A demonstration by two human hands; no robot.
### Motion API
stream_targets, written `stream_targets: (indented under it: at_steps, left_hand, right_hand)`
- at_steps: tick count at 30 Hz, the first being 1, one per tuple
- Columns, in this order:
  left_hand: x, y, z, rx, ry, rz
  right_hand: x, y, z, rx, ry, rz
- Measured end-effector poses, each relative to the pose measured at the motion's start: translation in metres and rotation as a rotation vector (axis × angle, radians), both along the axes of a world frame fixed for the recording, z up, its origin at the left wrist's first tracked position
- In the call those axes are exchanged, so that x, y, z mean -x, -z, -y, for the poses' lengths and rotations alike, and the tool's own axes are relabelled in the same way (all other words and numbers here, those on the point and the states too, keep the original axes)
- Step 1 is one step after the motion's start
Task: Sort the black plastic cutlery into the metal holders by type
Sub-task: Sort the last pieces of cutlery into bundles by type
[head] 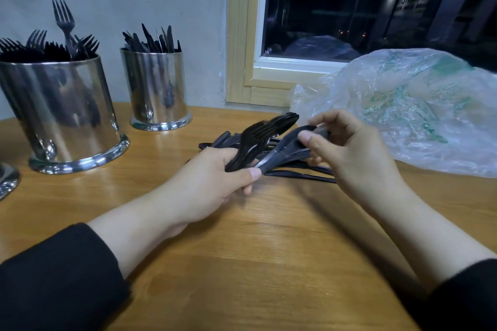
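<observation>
My left hand (215, 180) grips a bundle of black plastic forks (262, 133) by the handles, tines pointing up and right. My right hand (347, 148) pinches the top of a black piece (287, 148) whose lower end reaches my left thumb; its type is hard to tell. Under both hands lies a pile of loose black cutlery (295, 172) on the wooden table (242, 263). A large metal holder (64, 115) at the left is full of forks. A smaller metal holder (157, 88) behind it carries knives.
A crumpled clear plastic bag (408, 110) with green print lies at the right, against the window frame (242, 35). The base of a third metal holder (8, 180) shows at the far left edge. The wall stands close behind the holders.
</observation>
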State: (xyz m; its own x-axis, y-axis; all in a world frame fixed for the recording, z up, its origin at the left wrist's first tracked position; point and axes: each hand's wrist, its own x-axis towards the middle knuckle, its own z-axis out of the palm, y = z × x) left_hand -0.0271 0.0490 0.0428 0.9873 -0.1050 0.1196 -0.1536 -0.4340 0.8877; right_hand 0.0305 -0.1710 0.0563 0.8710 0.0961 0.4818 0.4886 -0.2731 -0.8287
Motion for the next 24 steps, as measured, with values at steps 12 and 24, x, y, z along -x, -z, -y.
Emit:
stream_targets:
  at_steps: [12,24]
  left_hand:
    - [-0.007,0.006,-0.002,0.168,-0.137,0.030]
    - [-0.012,0.008,-0.006,0.229,-0.213,0.081]
  right_hand:
    - [-0.022,0.017,0.034,1.014,0.050,-0.076]
    - [-0.013,0.011,0.033,0.920,-0.032,-0.269]
